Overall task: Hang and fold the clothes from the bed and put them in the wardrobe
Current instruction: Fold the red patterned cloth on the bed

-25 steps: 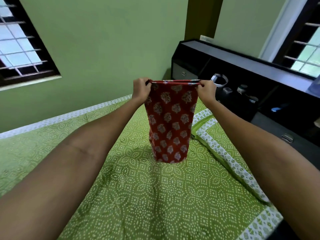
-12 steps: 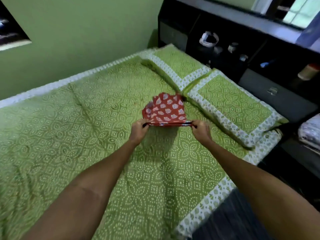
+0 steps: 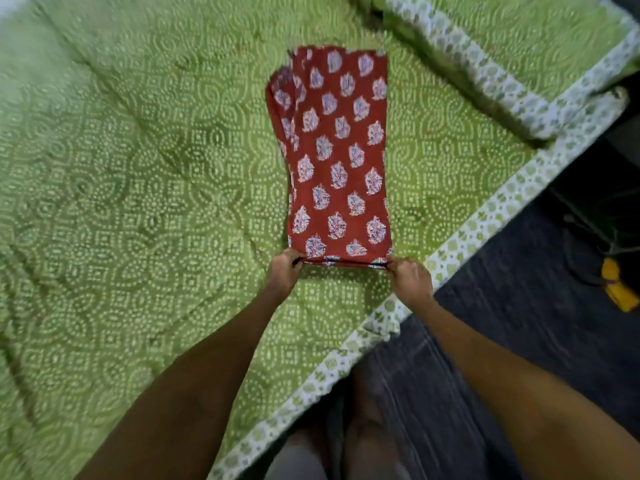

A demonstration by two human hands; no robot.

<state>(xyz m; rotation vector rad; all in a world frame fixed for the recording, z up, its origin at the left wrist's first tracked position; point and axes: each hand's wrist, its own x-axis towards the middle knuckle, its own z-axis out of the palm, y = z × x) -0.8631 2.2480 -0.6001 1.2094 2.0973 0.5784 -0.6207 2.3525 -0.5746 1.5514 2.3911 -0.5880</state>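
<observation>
A red garment (image 3: 337, 157) with a pale leaf print lies flat and stretched out lengthwise on the green patterned bedsheet (image 3: 145, 188), folded into a long narrow strip. My left hand (image 3: 283, 271) pinches its near left corner. My right hand (image 3: 408, 278) pinches its near right corner. Both hands sit close to the bed's near edge, and the near hem runs taut between them. The wardrobe is out of view.
A green pillow (image 3: 512, 53) with a white printed border lies at the upper right, close to the garment's far end. The bed's white border (image 3: 460, 240) runs diagonally; beyond it are dark floor (image 3: 519, 323) and a yellow object (image 3: 618, 289) with cables.
The garment hung upright from my raised hands a second ago; I have lowered it and laid it out flat on the bed. The camera now looks straight down.
</observation>
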